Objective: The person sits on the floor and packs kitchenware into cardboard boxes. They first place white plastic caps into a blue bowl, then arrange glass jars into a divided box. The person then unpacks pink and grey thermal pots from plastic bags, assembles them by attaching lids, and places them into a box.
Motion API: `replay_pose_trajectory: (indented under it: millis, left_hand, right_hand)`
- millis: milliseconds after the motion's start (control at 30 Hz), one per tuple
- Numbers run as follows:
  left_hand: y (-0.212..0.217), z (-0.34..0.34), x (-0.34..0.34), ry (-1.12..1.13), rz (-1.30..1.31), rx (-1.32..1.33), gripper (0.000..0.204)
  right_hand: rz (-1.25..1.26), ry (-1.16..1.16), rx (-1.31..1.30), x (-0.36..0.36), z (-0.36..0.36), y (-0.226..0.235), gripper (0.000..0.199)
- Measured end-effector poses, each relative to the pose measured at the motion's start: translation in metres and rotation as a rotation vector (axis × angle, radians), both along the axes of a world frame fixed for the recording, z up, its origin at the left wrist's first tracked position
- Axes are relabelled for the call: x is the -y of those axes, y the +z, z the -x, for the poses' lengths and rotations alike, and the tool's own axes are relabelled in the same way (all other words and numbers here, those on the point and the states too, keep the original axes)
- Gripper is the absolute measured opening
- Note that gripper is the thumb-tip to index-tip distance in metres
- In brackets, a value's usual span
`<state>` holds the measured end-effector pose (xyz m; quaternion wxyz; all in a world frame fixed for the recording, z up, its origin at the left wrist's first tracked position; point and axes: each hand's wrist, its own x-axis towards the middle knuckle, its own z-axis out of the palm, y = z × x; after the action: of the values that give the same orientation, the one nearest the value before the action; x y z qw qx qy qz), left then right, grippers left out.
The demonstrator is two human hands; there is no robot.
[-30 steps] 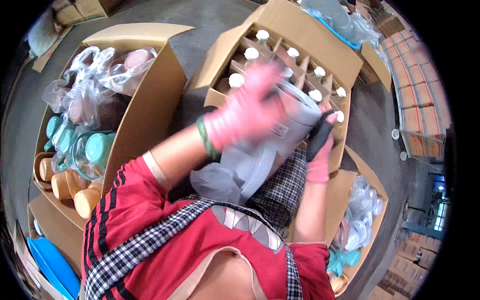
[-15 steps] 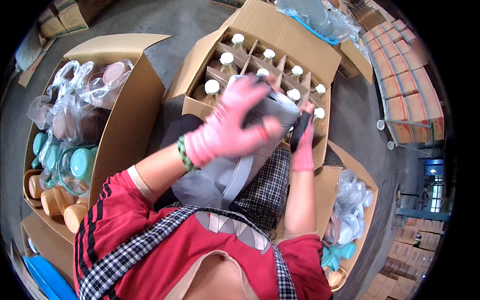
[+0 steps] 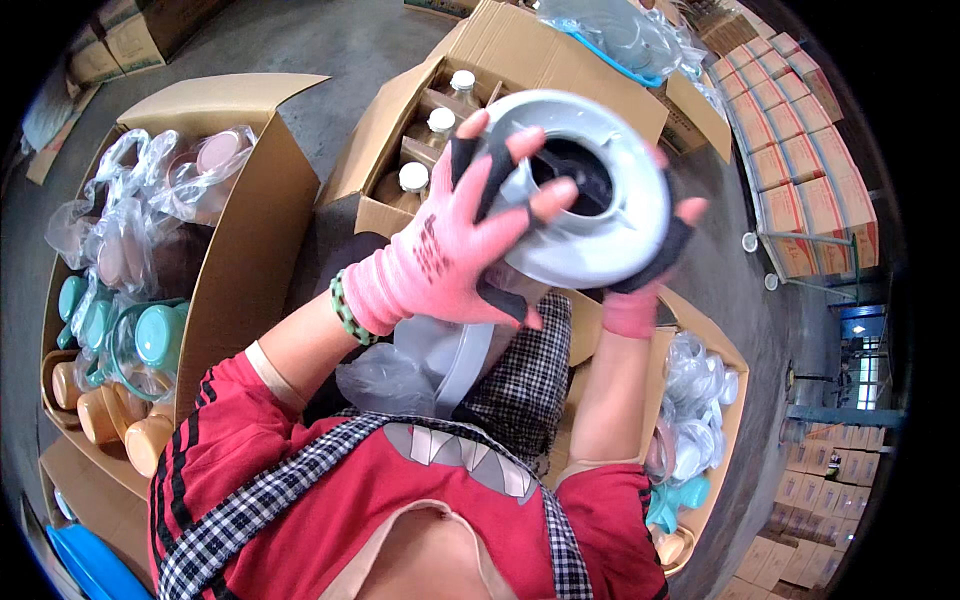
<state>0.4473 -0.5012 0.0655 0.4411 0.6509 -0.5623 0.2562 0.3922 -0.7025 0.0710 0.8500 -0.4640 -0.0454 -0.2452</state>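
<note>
Both hands hold grey jug up over divided carton, bottom toward camera.
Divided carton (image 3: 520, 60) of white-capped bottles (image 3: 436, 121) behind; grey jug (image 3: 585, 200) between the hands. Left hand (image 3: 455, 250) wraps its left side, fingers curled onto the rim; right hand (image 3: 660, 250) grips the right edge. Clear plastic bag (image 3: 400, 375) hangs below.

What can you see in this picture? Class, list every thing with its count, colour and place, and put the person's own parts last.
jug: one, grey-white, held up at centre, mouth toward camera
bottles: three caps showing, white, in divided box behind the jug
left box: one, brown, holds bagged teal and tan lids
right box: one, brown, holds bagged clear pieces
stacked cartons: many, orange-white, far right
left hand: pink glove, gripping the jug
right hand: pink glove, gripping the jug's far side
</note>
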Motion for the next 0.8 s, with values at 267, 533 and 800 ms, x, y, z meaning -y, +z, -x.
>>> replay_pose_trajectory:
  millis: [267,533,800]
  left_hand:
    - [-0.007,0.016,-0.011,-0.125,0.193,-0.728,0.068]
    - [0.003,0.024,-0.010,-0.029,0.249,-0.506,0.072]
    - [-0.013,0.010,0.003,-0.017,0.308,-0.734,0.071]
  right_hand:
    - [1.387,-0.711,0.183,-0.055,0.035,0.004,0.097]
    - [0.650,-0.533,-0.123,-0.057,0.032,-0.001,0.076]
    - [0.221,0.034,-0.415,-0.040,0.011,0.010,0.078]
